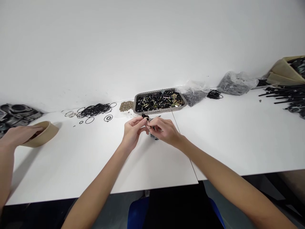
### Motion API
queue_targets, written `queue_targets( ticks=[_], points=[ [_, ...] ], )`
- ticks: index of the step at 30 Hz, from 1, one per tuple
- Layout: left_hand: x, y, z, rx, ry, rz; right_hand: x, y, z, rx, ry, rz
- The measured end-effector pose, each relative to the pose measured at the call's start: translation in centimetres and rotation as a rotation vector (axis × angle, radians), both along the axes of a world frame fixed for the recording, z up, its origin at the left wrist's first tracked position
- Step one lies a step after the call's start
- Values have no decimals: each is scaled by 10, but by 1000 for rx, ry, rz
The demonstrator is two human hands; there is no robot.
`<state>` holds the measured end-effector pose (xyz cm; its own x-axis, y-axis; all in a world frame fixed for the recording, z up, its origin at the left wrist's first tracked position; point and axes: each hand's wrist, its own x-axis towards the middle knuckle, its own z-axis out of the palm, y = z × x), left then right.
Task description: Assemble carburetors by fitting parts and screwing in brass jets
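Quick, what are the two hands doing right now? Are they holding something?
Left hand: fingers pinched on a small black part.
Right hand: closed around a small dark piece, meeting the left hand above the white table.

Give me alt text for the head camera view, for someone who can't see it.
Over a white table, a person's left hand and right hand pinch a small black part between them, in front of a metal tray of mixed parts. Black rubber rings lie left; a co-worker's hand rests in a tan bowl.
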<state>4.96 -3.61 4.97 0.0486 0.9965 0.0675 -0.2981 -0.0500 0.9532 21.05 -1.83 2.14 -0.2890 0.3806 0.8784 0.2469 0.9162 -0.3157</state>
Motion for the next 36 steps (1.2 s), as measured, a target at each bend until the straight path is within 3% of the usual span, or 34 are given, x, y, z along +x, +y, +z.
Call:
queue_targets(
  ticks=[5,11,14,17,21,27,36],
  points=[
    [-10,9,2,25,13,122,8,5,10,-163,-46,38],
    [-26,22,0,38,17,211,20,15,2,-643,-245,179],
    [-29,25,-4,32,103,237,27,22,-3,-772,-383,295],
    [-29,26,-6,32,242,298,33,28,-4,-775,-461,347],
    [-27,24,-7,49,362,329,29,27,-6,-735,-440,289],
    [-27,27,-11,47,420,337,18,22,-16,-684,-341,200],
    [-29,30,-16,22,396,294,13,25,-27,-585,-301,176]
  ],
)
